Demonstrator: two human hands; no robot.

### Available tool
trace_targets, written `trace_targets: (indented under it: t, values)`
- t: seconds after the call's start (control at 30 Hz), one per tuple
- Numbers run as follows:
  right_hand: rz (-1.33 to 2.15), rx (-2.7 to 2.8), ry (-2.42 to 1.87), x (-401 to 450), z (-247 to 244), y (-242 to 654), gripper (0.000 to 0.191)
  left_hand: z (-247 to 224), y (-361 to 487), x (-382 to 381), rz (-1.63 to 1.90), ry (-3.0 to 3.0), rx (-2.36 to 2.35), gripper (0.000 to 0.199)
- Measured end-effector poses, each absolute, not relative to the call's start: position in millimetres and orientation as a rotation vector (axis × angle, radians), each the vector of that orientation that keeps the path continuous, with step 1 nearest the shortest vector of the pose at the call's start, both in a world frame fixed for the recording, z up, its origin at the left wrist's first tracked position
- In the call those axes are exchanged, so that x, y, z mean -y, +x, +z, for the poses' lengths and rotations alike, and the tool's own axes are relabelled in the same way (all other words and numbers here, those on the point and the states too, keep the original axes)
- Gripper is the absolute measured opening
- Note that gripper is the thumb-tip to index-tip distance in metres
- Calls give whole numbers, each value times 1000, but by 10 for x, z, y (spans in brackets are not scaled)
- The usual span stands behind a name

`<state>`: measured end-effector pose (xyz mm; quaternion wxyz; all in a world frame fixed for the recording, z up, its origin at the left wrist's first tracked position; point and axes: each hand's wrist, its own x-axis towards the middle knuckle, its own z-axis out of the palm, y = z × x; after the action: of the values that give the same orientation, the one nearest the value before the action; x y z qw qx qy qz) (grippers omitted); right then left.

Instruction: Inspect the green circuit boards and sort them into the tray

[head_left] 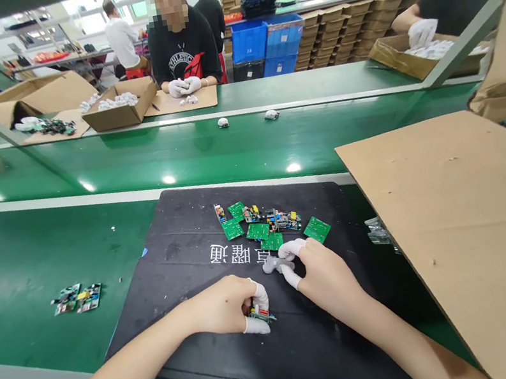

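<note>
My left hand (236,305), with white finger covers, grips a small circuit board (260,315) carrying components, above the lower middle of a black mat (182,227). To its right, my right hand (316,263) pinches a small translucent greyish piece (273,265) between covered thumb and finger. Just beyond it lies a loose group of green circuit boards (258,231), some with the bare side up and others showing components (283,219). One green board (317,229) lies apart at the right of the group. White printed characters on the mat are partly covered by the greyish piece.
Two boards (77,298) lie on the green surface at left. A large cardboard sheet (470,211) stands close on the right. Beyond the mat runs a green belt (131,158) with two small white items. Across it, a person (183,46) works beside an open box (123,111).
</note>
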<state>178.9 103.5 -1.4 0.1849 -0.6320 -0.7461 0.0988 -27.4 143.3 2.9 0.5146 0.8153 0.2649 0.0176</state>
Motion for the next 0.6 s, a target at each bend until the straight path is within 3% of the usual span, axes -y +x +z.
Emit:
trace_targets:
  t: [0.1, 0.17, 0.27, 0.33, 0.4, 0.47, 0.6]
  values:
    - [129, 2063, -1810, -1026, -34, 1729, 21, 236, -367, -1400, 144, 1915, -706, 20]
    - [142, 2028, -1773, -1025, -37, 1707, 22, 396, -537, -1366, 396, 1860, -838, 20]
    - [423, 1945, -1655, -1035, -17, 1735, 19, 521, -955, -1363, 929, 1779, -1250, 22]
    - [657, 1819, -1587, -1055, 3, 1799, 15, 494, -1305, -1414, 1081, 1789, -1651, 23]
    - [709, 1678, -1571, -1094, 14, 1888, 17, 410, -1664, -1486, 933, 1875, -2087, 23]
    - [539, 1618, -1617, -1153, 7, 1984, 25, 311, -1979, -1548, 595, 1962, -2460, 21]
    - [167, 1661, -1958, -1288, -62, 2116, 48, 153, -2314, -1598, 341, 1871, -2727, 31]
